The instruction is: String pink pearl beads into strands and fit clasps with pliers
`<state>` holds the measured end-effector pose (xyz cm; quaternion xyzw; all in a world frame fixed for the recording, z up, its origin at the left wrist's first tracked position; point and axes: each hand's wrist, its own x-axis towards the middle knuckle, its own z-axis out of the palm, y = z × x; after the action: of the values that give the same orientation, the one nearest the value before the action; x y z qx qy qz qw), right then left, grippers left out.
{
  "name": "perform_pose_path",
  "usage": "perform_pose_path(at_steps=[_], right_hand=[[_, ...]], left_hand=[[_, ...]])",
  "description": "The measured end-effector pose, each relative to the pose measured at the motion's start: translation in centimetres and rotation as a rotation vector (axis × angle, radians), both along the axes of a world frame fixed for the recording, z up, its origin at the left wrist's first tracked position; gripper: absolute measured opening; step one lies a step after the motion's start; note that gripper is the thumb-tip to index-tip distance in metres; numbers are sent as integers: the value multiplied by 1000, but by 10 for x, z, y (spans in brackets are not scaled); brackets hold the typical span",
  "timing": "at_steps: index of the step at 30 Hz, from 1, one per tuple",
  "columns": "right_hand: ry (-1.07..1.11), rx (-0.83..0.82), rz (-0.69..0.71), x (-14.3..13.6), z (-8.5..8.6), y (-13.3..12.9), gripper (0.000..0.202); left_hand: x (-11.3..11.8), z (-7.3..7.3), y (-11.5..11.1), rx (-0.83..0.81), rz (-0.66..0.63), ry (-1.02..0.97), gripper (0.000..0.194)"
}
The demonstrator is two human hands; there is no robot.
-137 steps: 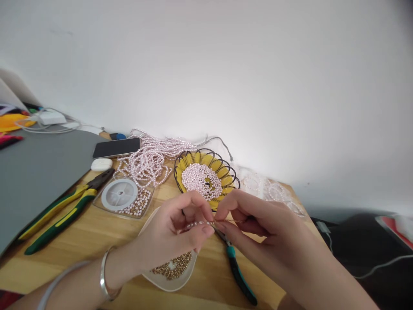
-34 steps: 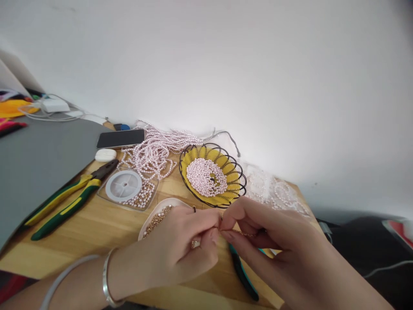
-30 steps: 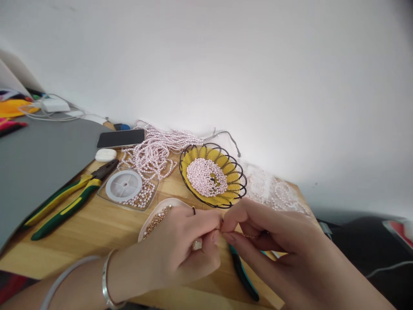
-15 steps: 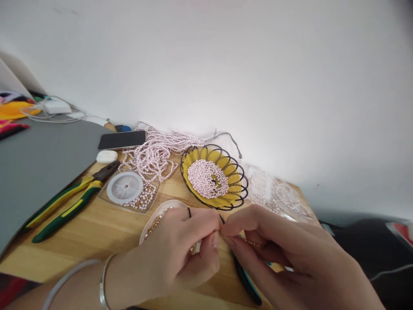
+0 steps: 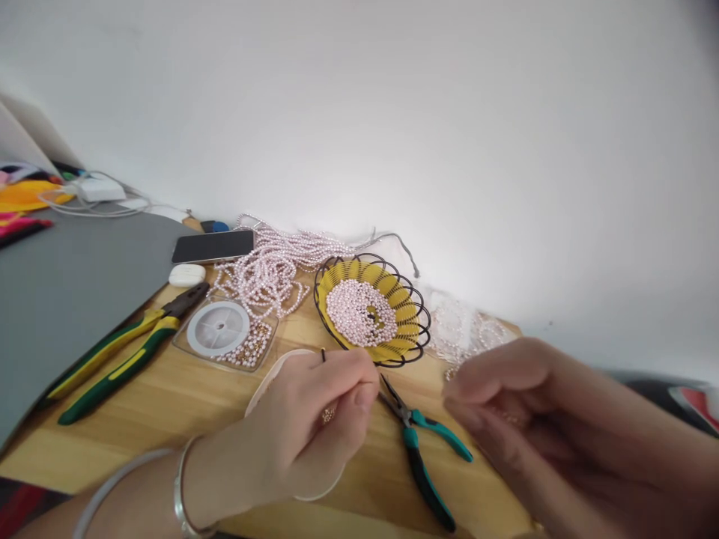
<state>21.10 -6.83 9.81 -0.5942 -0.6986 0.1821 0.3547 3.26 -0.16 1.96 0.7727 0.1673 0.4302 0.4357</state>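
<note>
My left hand is closed in a pinch above a pale dish. Whatever lies between its thumb and forefinger is too small to make out. Gold beads show in the dish below it. On the right, my right hand also pinches, with part of a strand of small beads visible inside its curled fingers. A gap separates the two hands. Needle-nose pliers with teal and black handles lie open on the table between them.
Behind the hands stands a yellow and black basket holding pink beads. Pink bead strands, a phone, a clear box with a spool, and green-yellow pliers lie left. Clear bags lie against the wall.
My hands have come apart: the right has moved right, while the left has shifted slightly left. The teal-handled pliers, mostly covered before, now show fully.
</note>
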Motion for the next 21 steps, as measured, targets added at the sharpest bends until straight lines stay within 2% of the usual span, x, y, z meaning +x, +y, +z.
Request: perform_pose_path(at_steps=[3, 9, 15, 21], right_hand=[[72, -21, -53, 9, 1, 6, 7], [58, -178, 115, 2, -4, 15, 14], [88, -236, 181, -2, -3, 16, 14], [-51, -140, 186, -4, -1, 17, 10]], left_hand=[[0, -1, -1, -10, -13, 21, 21], [-1, 0, -4, 46, -16, 96, 20], [-3, -3, -5, 50, -43, 116, 19], [-2, -2, -5, 97, -8, 132, 17]])
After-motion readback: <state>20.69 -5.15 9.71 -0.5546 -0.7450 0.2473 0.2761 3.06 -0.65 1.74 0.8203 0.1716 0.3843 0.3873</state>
